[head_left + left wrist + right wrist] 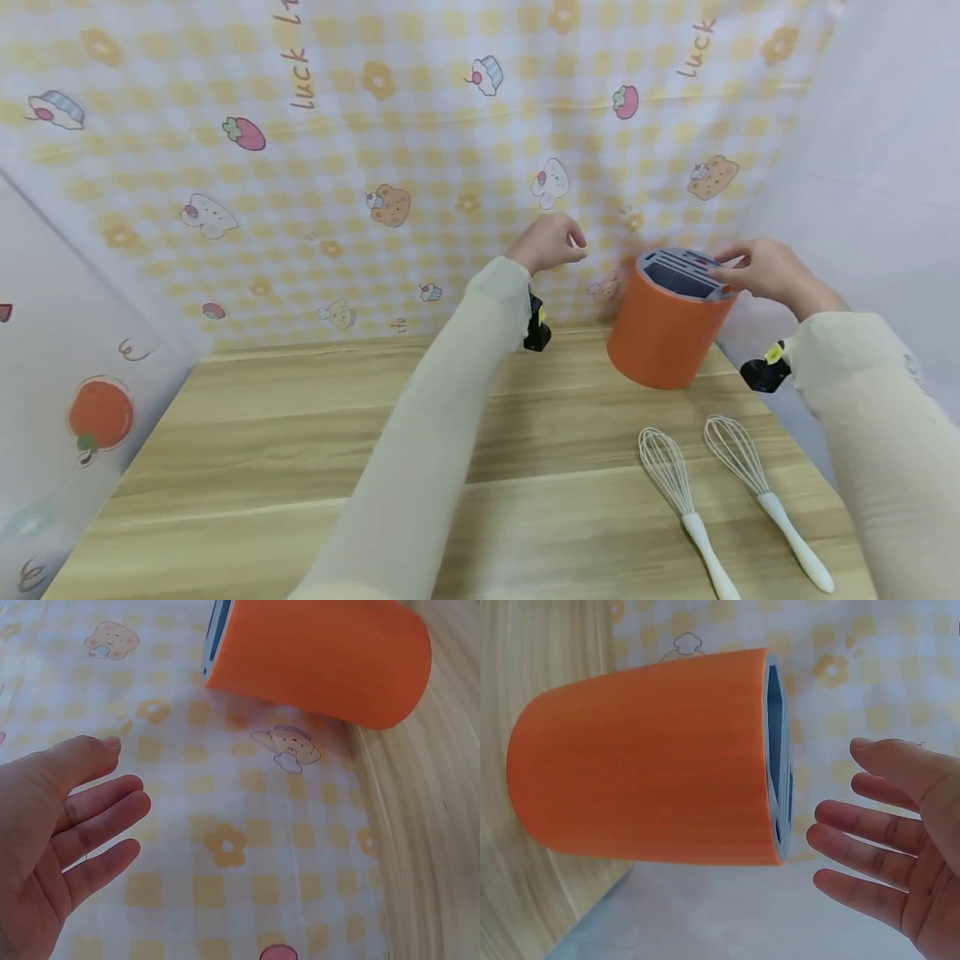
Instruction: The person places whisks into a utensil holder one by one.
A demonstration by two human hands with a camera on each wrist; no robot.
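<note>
An orange cylindrical utensil holder (pixel 667 333) with a grey slotted top (pixel 678 271) stands at the back right of the wooden table. My right hand (pixel 772 271) is just above the right side of that top, fingers loosely bent and holding nothing. In the right wrist view, a gap shows between the fingertips (pixel 829 836) and the slotted end. Left of the holder, my left hand (pixel 551 242) hovers in front of the checked cloth. Its fingers are relaxed and spread in the left wrist view, with nothing in them.
Two whisks with white handles lie side by side at the table's front right: a left whisk (pixel 697 533) and a right whisk (pixel 783 525). A yellow checked cloth (pixel 435 142) hangs along the back edge, and a white sheet (pixel 870 167) hangs on the right.
</note>
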